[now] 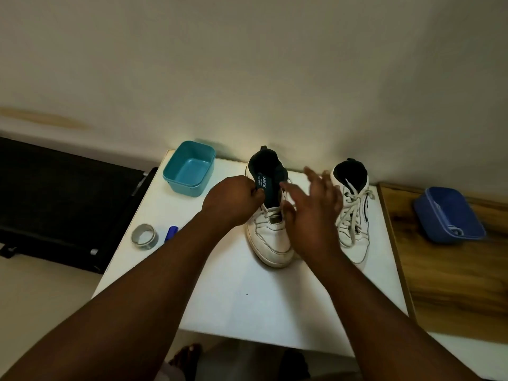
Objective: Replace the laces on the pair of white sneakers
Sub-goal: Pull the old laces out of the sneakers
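Working on the left shoe (270,232), the left hand (233,200) pinches its dark tongue shut in its fingers. The right hand (310,215) hovers just right of that shoe, fingers spread open and holding nothing. Only the lowest holes of this shoe look laced. The right shoe (353,215), further right, keeps its full lace. I think most of the job is left.

Home room: plain cream wall (247,64), small white table (247,298), wooden surface (453,284) beside it, plastic tubs (189,167), bare foot (187,356) below
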Tool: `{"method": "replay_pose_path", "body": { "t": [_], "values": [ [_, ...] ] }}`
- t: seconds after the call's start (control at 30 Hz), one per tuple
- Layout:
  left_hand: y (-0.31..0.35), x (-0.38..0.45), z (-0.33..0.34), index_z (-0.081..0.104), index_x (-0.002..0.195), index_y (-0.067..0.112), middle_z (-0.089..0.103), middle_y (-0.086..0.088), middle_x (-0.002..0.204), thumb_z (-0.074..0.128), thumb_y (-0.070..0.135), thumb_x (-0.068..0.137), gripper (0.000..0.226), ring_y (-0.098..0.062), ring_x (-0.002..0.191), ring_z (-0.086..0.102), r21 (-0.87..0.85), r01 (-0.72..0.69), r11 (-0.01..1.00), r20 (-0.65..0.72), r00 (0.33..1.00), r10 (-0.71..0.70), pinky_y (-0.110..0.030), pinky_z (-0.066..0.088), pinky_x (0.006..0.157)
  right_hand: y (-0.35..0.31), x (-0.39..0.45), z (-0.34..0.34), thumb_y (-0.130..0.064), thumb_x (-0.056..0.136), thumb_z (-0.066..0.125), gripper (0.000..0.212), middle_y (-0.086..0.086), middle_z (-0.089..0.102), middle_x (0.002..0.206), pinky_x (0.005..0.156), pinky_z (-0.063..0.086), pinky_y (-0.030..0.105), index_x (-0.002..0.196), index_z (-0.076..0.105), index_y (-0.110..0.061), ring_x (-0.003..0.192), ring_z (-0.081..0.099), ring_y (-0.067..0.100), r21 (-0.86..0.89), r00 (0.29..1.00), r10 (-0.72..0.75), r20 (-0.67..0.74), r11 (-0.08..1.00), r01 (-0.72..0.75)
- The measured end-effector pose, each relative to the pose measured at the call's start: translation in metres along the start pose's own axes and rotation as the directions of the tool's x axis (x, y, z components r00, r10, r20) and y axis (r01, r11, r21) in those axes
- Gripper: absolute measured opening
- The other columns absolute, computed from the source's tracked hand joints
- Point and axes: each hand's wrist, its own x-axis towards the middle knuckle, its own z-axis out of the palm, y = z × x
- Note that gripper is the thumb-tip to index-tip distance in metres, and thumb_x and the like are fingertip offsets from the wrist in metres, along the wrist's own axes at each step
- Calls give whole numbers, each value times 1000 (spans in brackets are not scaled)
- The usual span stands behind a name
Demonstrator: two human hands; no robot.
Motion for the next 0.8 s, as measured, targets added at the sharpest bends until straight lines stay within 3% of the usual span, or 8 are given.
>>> {"method": "replay_pose_path", "body": {
  "t": [0.13, 0.23, 0.3, 0.43, 0.5, 0.57, 0.67, 0.8],
  "values": [
    [-3, 0, -1, 48, 63, 23, 53, 0, 66, 48, 43, 100, 42, -19, 65, 54, 15, -18, 1000, 14, 1000, 17, -29, 33, 56, -13, -2, 11, -19, 87, 69, 13, 5, 48, 153, 122, 10, 60, 97, 72, -28, 151, 25, 39, -31, 991, -56, 118, 998, 61],
    [-4, 0, -4, 47, 63, 22, 51, 0, 64, 49, 41, 100, 42, -19, 64, 53, 53, 1, 999, -4, 1000, -1, -28, 33, 56, 11, 10, -5, -7, 87, 63, 17, 10, 58, 139, 116, 25, 59, 96, 71, -20, 139, 43, 37, -31, 996, 63, -65, 997, -65],
    [-4, 1, -4, 46, 62, 22, 49, 0, 62, 49, 40, 100, 42, -18, 63, 52, 44, 16, 999, -4, 1000, -16, -28, 34, 56, 26, 16, -21, -9, 93, 63, 13, 12, 58, 136, 111, 31, 57, 98, 71, -19, 136, 45, 38, 22, 977, 144, -157, 990, -142],
    [-4, 2, -3, 45, 61, 22, 48, 0, 62, 49, 39, 100, 43, -17, 62, 49, 16, -2, 1000, -6, 1000, 2, -29, 30, 54, 2, 1, -6, -20, 89, 73, 18, 9, 52, 148, 117, 21, 58, 105, 75, -29, 148, 28, 41, 65, 999, -32, 24, 997, 30],
    [-4, 2, -3, 44, 60, 22, 47, 0, 61, 48, 39, 100, 43, -17, 60, 48, 26, -17, 1000, -3, 1000, 17, -29, 30, 54, -14, -6, 11, -24, 87, 75, 12, 8, 47, 155, 120, 11, 59, 97, 76, -31, 152, 23, 41, 32, 986, -88, 144, 996, 84],
    [-5, 1, -3, 44, 60, 22, 47, 0, 61, 48, 39, 100, 43, -17, 59, 48, 24, -22, 999, 1, 1000, 22, -29, 31, 55, -17, -4, 16, -23, 84, 77, 8, 7, 47, 155, 119, 8, 60, 88, 74, -30, 152, 23, 41, 26, 984, -83, 155, 996, 80],
    [-7, 1, -2, 46, 62, 21, 50, 0, 64, 47, 41, 99, 42, -18, 62, 51, 50, -20, 999, -8, 1000, 20, -29, 31, 54, -10, 1, 6, -19, 86, 72, 10, 2, 52, 150, 120, 10, 61, 90, 72, -29, 150, 29, 35, -37, 997, -41, 70, 998, 43],
    [-4, 2, -1, 45, 63, 22, 50, 2, 66, 47, 42, 100, 42, -13, 62, 48, 59, 4, 998, -15, 1000, -3, -28, 29, 53, 13, 4, -14, -19, 93, 64, 9, 5, 56, 137, 115, 25, 56, 98, 68, -24, 132, 49, 31, -10, 947, 256, -192, 965, -263]
  ]
}}
